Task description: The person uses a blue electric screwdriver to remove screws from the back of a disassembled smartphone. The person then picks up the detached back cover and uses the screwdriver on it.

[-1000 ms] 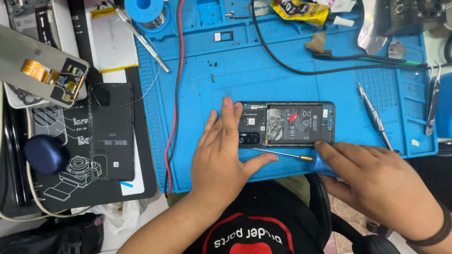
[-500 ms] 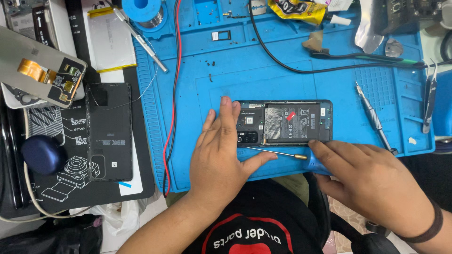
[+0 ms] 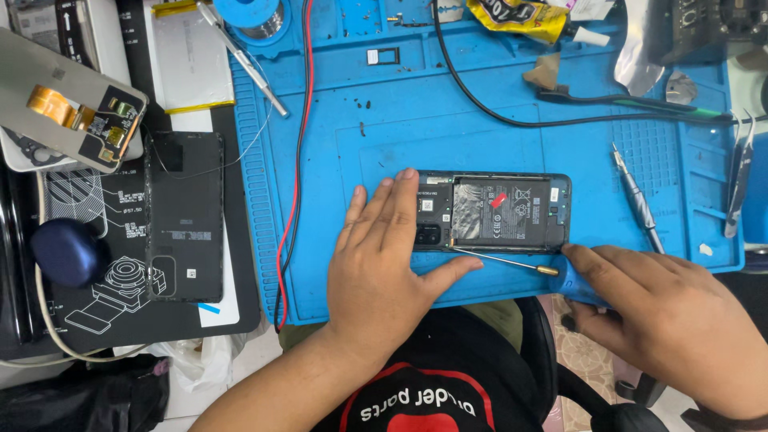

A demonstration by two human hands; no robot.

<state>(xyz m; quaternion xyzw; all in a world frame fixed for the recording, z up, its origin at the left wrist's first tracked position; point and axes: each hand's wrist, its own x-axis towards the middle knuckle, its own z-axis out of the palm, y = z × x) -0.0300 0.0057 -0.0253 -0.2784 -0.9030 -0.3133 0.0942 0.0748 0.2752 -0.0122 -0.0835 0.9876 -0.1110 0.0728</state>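
On the blue repair mat that covers our desk lies an opened smartphone, back cover off, its battery and dark circuit area showing. It sits lengthwise across the mat, near the front edge.

Our left hand lies flat and spread, palm down, fingers pressing on the left end of the phone and the thumb stretched out along the mat just below it. It grips nothing; it only pins the phone in place.

Our right hand is curled around the blue handle of a screwdriver, fingers closed on it. The thin metal shaft runs leftward, close along the lower edge of the phone, and its tip ends just beside our left thumb.

Well apart to the right, a second slim screwdriver lies on the mat, and tweezers rest at the far right edge. A black cable curves across the upper mat, and a red wire runs down its left side. Left of the mat, a dark phone back cover lies on a black printed pad, with a display panel and its orange flex above it and a dark blue round case beside it.
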